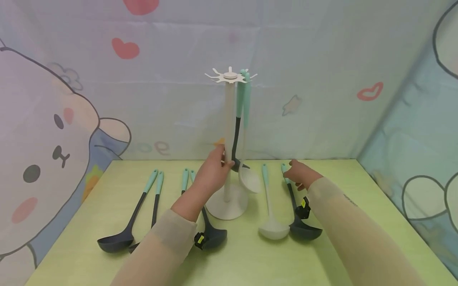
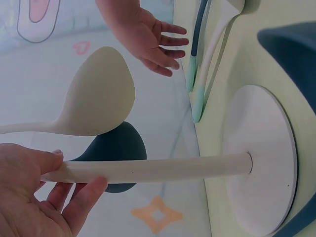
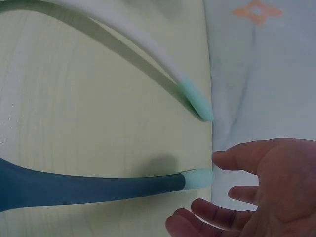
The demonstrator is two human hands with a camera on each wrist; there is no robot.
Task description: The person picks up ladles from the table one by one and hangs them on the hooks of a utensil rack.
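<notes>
On the white pronged utensil stand (image 1: 228, 119) near the worktop's back edge we have hung two ladles; six lie flat; our left hand (image 1: 211, 171) grasps its pole; our right hand (image 1: 299, 174), fingers released, reaches the dark mint-tipped ladle (image 1: 298, 214).

The stand's pole (image 2: 163, 169) looks smooth matt plastic, the dark ladle (image 3: 89, 186) matt silicone, the table (image 1: 358, 190) smooth and matt.

A white utensil stand (image 1: 227, 143) rises upright from a round base on the green desk (image 1: 250, 258), its pole gripped by the left hand (image 1: 211, 172). A dark ladle with a mint handle tip (image 1: 291, 198) lies flat on the desk, its tip just beside the open right hand (image 1: 299, 174).
</notes>
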